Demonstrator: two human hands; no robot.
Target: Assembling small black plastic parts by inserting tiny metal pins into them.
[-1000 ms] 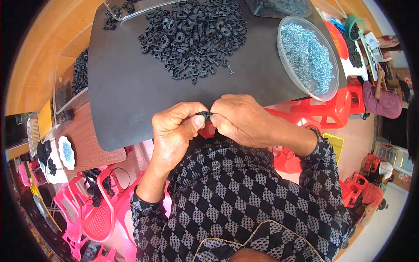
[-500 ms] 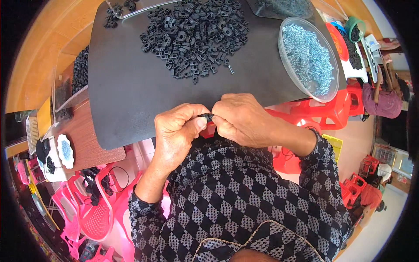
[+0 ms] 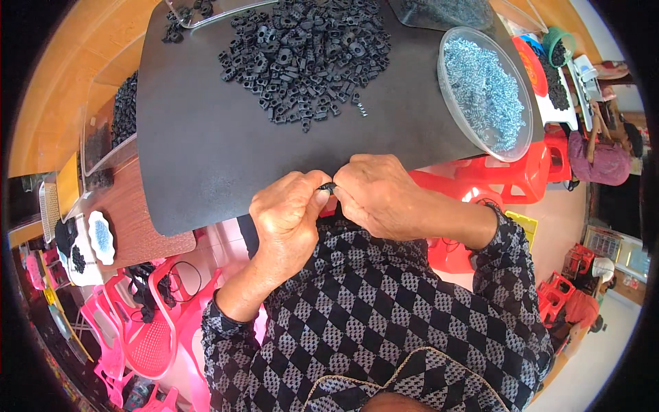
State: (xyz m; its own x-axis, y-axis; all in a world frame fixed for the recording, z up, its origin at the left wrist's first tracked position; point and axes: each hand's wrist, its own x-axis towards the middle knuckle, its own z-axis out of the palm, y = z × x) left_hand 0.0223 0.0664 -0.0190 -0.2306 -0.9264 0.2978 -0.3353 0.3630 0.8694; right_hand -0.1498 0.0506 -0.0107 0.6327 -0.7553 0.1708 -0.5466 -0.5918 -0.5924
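My left hand (image 3: 287,206) and my right hand (image 3: 376,196) meet just past the near edge of the dark table. Between their pinched fingertips is a small black plastic part (image 3: 327,187), mostly covered by the fingers. My left thumb and forefinger grip one end; the right fingers press on the other. Beyond them on the table lies a heap of small black plastic parts (image 3: 309,62) with holes through them. One loose metal spring (image 3: 362,110) lies at the heap's near edge. To the right, a clear round tub (image 3: 448,103) holds many small silvery springs (image 3: 484,89).
Clear trays stand along the far edge. Red stools (image 3: 525,175) are at the right of the table, pink chairs (image 3: 147,343) at the lower left. A brown side table (image 3: 147,213) adjoins on the left. Another person in a purple top (image 3: 600,158) is at the far right.
Both hands have dropped slightly toward my body, still pinching the black part. The left hand has turned a little and its fingers are curled more tightly. The heap and tub look the same.
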